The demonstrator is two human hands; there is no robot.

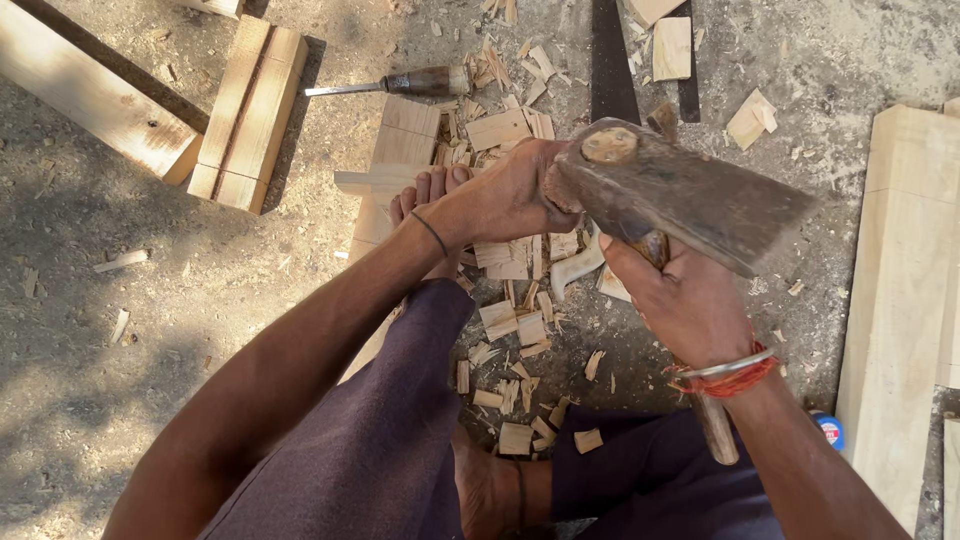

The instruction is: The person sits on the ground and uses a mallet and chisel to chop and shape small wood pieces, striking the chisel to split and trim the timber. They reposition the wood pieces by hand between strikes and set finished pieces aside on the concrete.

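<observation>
Overhead, right hand (685, 300) grips hatchet (690, 195), left hand (505, 200) alongside

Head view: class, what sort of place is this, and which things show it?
Probably an outdoor woodworking spot: bare ground strewn with wood chips, planks lying about, a chisel, and an axe in the hands.

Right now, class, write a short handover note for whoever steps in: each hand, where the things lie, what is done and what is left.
Right hand grips the hatchet close under its head. Left hand rests against the head's back end. A foot pins the pale plank on the ground. Chisel lies beyond the plank. Done: many wood chips lie cut around the feet. Left: cannot tell how much cutting remains.
</observation>
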